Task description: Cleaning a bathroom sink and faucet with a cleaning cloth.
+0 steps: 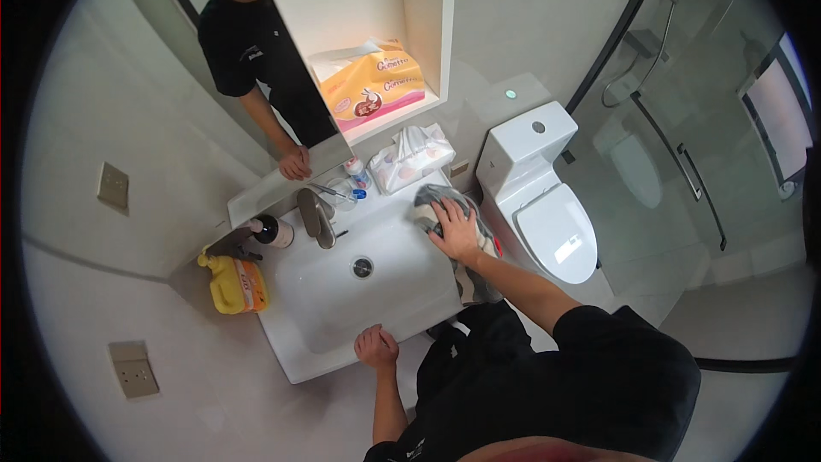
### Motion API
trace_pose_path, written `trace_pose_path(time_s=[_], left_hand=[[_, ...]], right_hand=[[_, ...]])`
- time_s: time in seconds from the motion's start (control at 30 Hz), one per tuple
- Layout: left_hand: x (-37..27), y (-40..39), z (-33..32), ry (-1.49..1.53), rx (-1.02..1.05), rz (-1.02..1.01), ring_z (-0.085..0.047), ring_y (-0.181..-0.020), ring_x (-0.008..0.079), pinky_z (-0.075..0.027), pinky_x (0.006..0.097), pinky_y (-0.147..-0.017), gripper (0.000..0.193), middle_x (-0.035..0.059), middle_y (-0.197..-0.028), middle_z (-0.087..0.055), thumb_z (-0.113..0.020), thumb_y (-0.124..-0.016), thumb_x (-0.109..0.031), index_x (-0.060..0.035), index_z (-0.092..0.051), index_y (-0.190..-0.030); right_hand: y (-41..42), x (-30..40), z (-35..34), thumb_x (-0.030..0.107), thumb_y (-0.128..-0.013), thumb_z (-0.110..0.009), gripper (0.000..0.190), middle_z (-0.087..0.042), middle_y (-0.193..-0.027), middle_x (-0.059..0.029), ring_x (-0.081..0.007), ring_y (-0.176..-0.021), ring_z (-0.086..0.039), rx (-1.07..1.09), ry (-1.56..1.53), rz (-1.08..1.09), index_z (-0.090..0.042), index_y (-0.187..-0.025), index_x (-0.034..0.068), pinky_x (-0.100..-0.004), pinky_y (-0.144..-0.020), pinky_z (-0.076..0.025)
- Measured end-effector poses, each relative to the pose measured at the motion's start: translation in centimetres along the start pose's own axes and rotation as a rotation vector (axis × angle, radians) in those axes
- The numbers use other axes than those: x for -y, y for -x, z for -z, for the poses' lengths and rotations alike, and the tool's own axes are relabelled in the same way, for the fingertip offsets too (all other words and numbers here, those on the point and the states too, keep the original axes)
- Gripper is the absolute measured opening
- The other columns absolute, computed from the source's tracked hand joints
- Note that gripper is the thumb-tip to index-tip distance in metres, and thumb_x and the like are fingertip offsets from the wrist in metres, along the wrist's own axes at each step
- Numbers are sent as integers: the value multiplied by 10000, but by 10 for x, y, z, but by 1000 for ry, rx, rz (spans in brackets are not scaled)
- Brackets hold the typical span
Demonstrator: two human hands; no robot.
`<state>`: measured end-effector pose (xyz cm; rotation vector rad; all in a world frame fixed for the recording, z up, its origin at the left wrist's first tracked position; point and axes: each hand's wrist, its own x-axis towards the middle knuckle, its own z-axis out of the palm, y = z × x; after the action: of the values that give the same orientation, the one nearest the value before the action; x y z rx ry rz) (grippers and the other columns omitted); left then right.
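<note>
A white bathroom sink [397, 308] with a metal faucet [314, 218] lies before me. My right hand [457, 231] rests with spread fingers on a grey and beige patterned cloth [474, 285] at the sink's right rim, pressing it down; part of the cloth hangs over the side. Whether the fingers grip it is hard to tell. At the sink's front edge rests my left hand [376, 346], fingers loosely curled, with nothing seen in it. A plastic-wrapped tissue pack [414, 160] stands at the back right rim, just behind the cloth.
Along the back rim are a clear cup [343, 196], a small bottle [357, 172] and a dark pump bottle [276, 231]. A yellow jug [234, 285] stands at the left. An orange tissue pack [378, 86] sits in the niche. Right of the sink is a toilet [558, 231].
</note>
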<state>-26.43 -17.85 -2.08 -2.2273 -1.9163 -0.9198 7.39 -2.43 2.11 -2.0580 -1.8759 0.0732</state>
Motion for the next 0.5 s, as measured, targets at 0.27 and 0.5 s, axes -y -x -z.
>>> trace_pose_path(time_s=[0.27, 0.5], left_hand=[[4, -1, 0, 7, 66, 38, -697, -983, 290, -498, 444, -977, 179, 72, -991, -755, -634, -880, -180, -105, -757, -986], [3, -2, -3, 16, -21, 20, -710, -970, 289, -507, 437, -962, 178, 67, -980, -766, -634, -861, -158, -102, -760, -973]], right_hand=[[79, -11, 20, 468, -852, -775, 810, -487, -1538, -109, -316, -1476, -424, 82, -50, -7, -495, -1566, 207, -676, -1153, -280], [33, -6, 15, 453, -842, -784, 775, -490, -1523, -119, -335, -1466, -423, 89, -88, -30, -534, -1535, 211, -652, -1166, -288]])
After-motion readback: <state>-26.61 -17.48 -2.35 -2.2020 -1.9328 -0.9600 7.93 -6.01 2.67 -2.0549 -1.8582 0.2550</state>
